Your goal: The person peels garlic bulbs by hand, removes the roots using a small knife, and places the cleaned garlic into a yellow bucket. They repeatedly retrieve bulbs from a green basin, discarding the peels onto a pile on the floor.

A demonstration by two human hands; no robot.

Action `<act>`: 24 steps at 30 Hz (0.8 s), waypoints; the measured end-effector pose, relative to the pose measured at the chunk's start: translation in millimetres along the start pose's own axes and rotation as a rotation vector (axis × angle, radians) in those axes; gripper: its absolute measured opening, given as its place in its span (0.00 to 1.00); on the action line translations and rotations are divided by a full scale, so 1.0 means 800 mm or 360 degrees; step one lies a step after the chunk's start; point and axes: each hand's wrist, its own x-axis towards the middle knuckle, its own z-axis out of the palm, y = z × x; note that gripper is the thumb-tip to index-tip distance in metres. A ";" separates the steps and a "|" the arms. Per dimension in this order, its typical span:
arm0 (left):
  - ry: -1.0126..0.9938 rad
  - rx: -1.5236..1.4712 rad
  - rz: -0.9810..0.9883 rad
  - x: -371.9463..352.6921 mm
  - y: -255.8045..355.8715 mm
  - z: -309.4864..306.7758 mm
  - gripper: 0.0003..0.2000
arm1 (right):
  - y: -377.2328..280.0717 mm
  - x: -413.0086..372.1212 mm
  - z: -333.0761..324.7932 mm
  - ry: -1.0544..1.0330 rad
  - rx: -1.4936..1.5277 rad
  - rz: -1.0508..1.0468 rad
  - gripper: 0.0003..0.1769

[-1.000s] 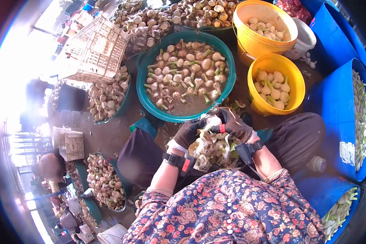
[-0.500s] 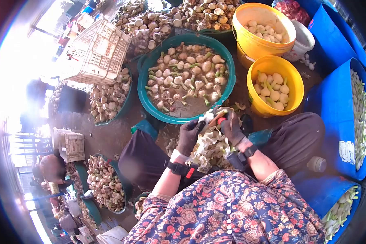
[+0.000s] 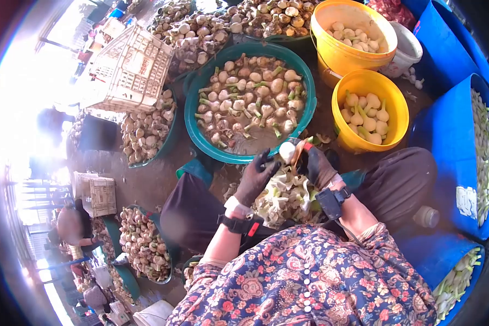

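A white peeled bulb (image 3: 287, 150) shows between my two gloved hands, just past the near rim of a green tub (image 3: 190, 122) of bulbs in murky water. My left hand (image 3: 258, 176) has its fingers apart, just left of the bulb, with nothing visible in them. My right hand (image 3: 316, 165) is closed round a red-handled tool (image 3: 308, 146); brownish peel hangs beside the bulb at its fingertips. Below both hands lies a heap of pale peelings (image 3: 284, 198) between my knees.
Two yellow buckets (image 3: 399, 133) with peeled bulbs stand at the right, near blue bins (image 3: 445, 157). A white crate (image 3: 138, 65) and tubs of unpeeled bulbs (image 3: 144, 244) are at the left. Another person (image 3: 73, 225) is at the far left.
My left hand has opened and turned beside the bulb. The peeled bulb is now exposed, and my right hand has shifted slightly right and down with the tool.
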 end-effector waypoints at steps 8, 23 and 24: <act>0.0334 -0.1271 -0.0329 0.047 -0.046 -0.018 0.15 | -0.027 0.007 -0.028 -0.0866 -0.1689 0.0509 0.12; 0.0567 -0.0626 -0.0495 0.035 -0.025 0.036 0.21 | -0.005 -0.020 0.048 0.0168 0.0067 0.0358 0.15; 0.0646 -0.0583 -0.0445 0.035 -0.029 0.034 0.18 | -0.005 -0.016 0.046 0.0202 0.0215 0.0403 0.15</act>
